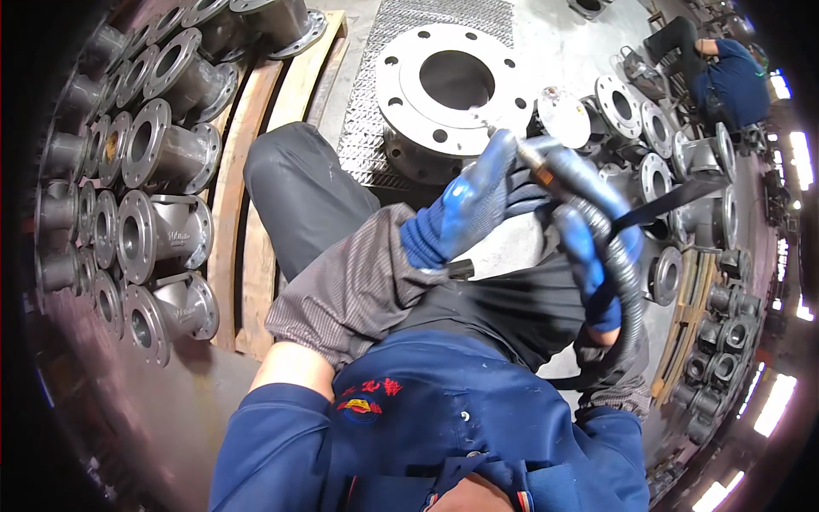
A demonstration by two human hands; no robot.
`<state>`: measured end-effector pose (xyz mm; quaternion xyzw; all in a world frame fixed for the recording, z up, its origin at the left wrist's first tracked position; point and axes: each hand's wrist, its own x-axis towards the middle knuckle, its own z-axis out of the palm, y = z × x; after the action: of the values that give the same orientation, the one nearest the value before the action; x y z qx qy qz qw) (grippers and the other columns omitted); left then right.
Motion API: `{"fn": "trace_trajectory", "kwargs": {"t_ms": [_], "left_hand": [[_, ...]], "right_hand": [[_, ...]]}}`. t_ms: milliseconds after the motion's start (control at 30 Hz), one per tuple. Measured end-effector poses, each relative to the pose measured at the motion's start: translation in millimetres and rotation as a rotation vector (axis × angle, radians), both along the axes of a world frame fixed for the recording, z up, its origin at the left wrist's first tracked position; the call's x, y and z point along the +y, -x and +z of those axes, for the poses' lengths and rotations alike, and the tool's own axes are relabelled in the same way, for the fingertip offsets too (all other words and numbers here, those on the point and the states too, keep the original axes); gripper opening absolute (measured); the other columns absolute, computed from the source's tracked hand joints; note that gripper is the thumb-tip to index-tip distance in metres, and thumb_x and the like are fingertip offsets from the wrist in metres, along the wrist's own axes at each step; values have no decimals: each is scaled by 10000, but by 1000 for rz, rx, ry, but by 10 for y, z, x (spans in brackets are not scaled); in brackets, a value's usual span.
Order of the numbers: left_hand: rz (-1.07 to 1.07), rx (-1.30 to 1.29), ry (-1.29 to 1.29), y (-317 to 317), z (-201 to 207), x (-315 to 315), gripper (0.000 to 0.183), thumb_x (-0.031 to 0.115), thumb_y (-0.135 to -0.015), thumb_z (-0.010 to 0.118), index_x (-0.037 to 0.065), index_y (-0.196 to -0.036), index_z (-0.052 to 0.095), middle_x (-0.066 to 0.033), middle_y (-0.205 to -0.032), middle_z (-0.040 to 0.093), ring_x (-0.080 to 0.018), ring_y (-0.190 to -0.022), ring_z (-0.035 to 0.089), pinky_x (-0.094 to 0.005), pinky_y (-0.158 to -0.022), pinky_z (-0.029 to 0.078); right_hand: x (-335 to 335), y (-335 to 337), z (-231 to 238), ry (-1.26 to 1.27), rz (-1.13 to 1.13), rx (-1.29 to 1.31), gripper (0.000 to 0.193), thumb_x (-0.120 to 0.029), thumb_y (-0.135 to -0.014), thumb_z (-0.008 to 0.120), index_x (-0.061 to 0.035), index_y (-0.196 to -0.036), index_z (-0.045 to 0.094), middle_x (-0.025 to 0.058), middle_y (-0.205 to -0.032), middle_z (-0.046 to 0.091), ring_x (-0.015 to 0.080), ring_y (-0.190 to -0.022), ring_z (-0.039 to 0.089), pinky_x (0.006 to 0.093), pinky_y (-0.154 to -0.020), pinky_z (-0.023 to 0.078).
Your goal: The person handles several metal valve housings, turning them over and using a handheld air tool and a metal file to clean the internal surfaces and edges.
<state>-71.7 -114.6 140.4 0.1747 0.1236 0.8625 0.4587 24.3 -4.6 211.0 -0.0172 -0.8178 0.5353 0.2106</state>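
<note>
Rows of grey flanged valve bodies (158,222) are lying packed flange to flange along the left edge of the frame, butting against pale wooden pallet boards (247,196) that leave only a narrow strip of floor beside the person's dark trouser leg (299,200). Past the knee, a sheet of metal mesh (363,128) is lying under a large flanged valve body (452,81), whose bolt-holed face is turning up toward the camera with open floor showing above it. The left hand (465,205), in a blue glove, is closing around the front of a pneumatic hand grinder (533,158), whose tip is sitting at the near rim of that big flange. The right hand (589,256), also gloved in blue, is gripping the tool's rear, where a black corrugated air hose (627,290) is looping down past the wrist. Further right, smaller flanged castings (657,145) are crowding the floor, and a second worker in blue (729,81) is crouching near the upper right edge.
</note>
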Motion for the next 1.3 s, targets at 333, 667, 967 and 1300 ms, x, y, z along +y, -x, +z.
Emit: {"fn": "trace_trajectory", "kwargs": {"t_ms": [333,667,967,1300], "left_hand": [[-89,418,326,229,-20,496,426,221,-999,267,-79,-1204,488,-192,-1145,581,-221,-1001,593,-312,-936,442],[-226,682,599,241,-44,723,412,285,-951,394,-52,-1000,625,-131,-876,657,-172,-770,611,-272,-740,483],[69,734,879,170,-318,939,345,298,-922,532,-30,-975,624,-22,-809,614,-51,-761,527,-252,-676,472],[740,1256,955,1324,310,-228,256,124,-880,541,-1,-1092,612,-87,-912,639,-117,-747,596,-222,-681,478]], "right_hand": [[306,-271,-653,1145,113,-357,625,-423,-984,242,120,-1150,501,241,-950,636,278,-734,661,237,-601,506],[378,-162,-670,950,-35,-444,408,-299,-883,504,85,-815,624,174,-711,655,170,-518,605,214,-485,471],[509,-86,-1032,413,-392,-398,189,-140,-834,575,18,-920,635,44,-678,603,92,-537,547,233,-506,444],[1360,-43,-1928,672,-513,-907,385,-326,-959,383,3,-1014,575,99,-745,614,160,-553,575,263,-488,462]]}}
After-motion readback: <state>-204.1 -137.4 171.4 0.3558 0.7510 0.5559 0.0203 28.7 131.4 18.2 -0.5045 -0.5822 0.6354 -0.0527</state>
